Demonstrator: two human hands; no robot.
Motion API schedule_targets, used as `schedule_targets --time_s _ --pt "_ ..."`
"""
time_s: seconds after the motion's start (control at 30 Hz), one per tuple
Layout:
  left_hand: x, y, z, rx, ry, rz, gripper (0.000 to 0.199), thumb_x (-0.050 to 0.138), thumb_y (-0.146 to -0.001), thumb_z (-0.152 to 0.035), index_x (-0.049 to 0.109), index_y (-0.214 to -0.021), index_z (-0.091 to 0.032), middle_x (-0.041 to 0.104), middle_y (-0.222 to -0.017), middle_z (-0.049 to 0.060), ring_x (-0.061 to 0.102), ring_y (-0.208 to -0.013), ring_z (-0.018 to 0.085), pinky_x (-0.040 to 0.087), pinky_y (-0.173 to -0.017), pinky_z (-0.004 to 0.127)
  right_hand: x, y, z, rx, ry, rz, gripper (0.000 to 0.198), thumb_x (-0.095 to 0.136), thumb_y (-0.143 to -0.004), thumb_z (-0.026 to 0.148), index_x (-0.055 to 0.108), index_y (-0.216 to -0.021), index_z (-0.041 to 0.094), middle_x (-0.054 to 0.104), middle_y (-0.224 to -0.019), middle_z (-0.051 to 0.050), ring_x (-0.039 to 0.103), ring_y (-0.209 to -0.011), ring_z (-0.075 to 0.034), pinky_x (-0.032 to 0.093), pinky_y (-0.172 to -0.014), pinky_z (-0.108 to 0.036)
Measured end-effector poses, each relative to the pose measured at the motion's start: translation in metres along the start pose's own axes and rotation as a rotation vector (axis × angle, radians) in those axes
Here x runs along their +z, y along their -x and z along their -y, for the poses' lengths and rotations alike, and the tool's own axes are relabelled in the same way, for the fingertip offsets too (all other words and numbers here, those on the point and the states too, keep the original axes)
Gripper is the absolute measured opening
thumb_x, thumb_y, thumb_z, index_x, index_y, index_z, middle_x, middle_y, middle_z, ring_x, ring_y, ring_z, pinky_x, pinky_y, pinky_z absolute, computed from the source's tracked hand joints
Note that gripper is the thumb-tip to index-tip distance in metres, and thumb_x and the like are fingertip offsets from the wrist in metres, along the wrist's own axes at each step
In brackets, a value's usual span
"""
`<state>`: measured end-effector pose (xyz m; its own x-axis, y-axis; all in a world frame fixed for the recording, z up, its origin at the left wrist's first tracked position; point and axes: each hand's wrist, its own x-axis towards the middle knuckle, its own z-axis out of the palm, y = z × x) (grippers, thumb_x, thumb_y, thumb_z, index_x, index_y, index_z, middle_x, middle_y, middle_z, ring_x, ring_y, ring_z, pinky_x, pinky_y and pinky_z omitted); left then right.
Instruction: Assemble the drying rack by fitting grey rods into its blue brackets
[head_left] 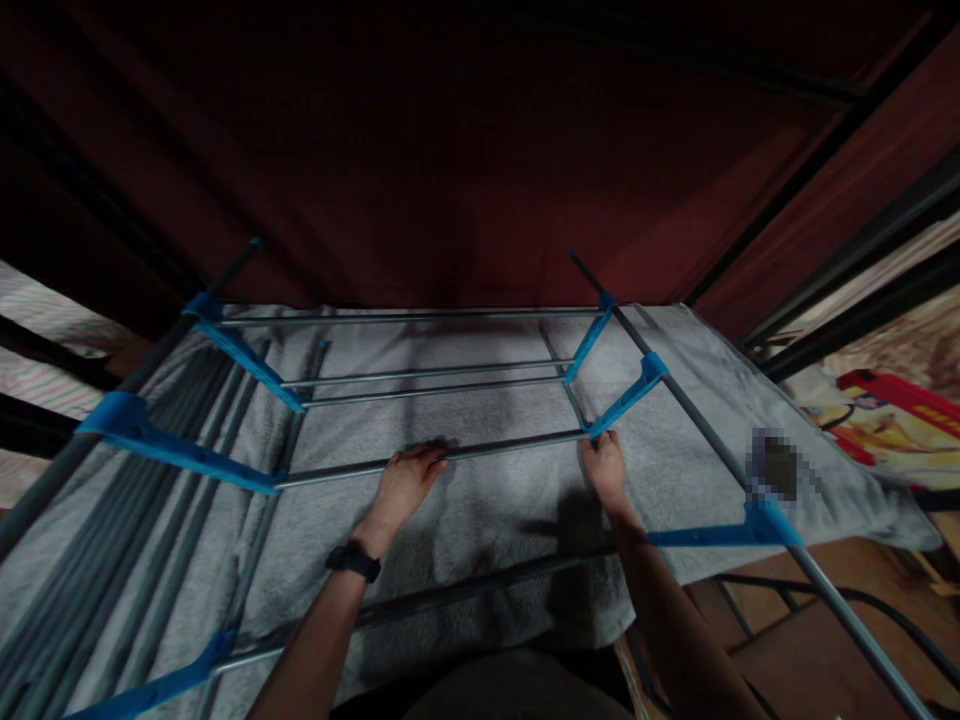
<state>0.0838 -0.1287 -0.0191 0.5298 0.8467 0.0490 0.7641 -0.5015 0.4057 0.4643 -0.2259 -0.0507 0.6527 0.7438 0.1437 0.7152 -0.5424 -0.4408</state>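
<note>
A rack frame of grey metal tubes and blue plastic connectors spreads out before me. My left hand, with a dark band on the wrist, is closed around a horizontal metal tube near its middle. At that tube's right end, my right hand is closed on a blue connector, with its thumb and fingers partly hidden. The left end of the tube meets another blue connector. Beyond my hands, two thinner tubes run side by side, including a near one.
Several loose grey tubes lie on the left of a light grey cloth. A long side pole slopes along the right. Dark red fabric hangs behind, and a red and yellow package sits at right.
</note>
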Motion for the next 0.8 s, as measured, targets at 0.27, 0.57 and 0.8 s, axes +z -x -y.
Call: schedule_targets --time_s 0.27,0.57,0.8 --pt "-0.013 0.001 -0.007 0.001 0.066 0.024 0.037 0.05 -0.105 -0.044 0.079 -0.115 -0.023 0.078 -0.118 0.009 0.074 -0.106 0.025 0.056 -0.098 0.037 0.005 0.0 -0.011 -0.012 -0.004 0.014 0.041 0.044 -0.098 0.039 0.07 -0.116 0.013 0.067 -0.118 -0.016 0.063 -0.093 -0.025 0.047 -0.082 -0.035" --pt "-0.025 -0.025 -0.008 -0.012 0.057 -0.198 0.034 0.048 -0.106 -0.032 0.076 -0.122 -0.021 0.074 -0.118 0.011 0.069 -0.105 0.023 0.056 -0.099 0.037 0.01 -0.003 -0.02 -0.021 0.002 0.018 0.05 0.043 -0.096 0.048 0.071 -0.116 0.012 0.066 -0.118 -0.02 0.063 -0.095 -0.03 0.048 -0.081 -0.039" --pt "-0.048 -0.07 -0.011 0.036 -0.118 -0.393 0.039 0.044 -0.104 -0.018 0.066 -0.137 -0.019 0.064 -0.136 0.016 0.058 -0.123 0.03 0.048 -0.106 0.046 0.009 -0.003 -0.017 0.002 0.017 0.028 0.049 0.042 -0.097 0.047 0.071 -0.116 0.013 0.066 -0.117 -0.018 0.064 -0.094 -0.028 0.047 -0.081 -0.038"
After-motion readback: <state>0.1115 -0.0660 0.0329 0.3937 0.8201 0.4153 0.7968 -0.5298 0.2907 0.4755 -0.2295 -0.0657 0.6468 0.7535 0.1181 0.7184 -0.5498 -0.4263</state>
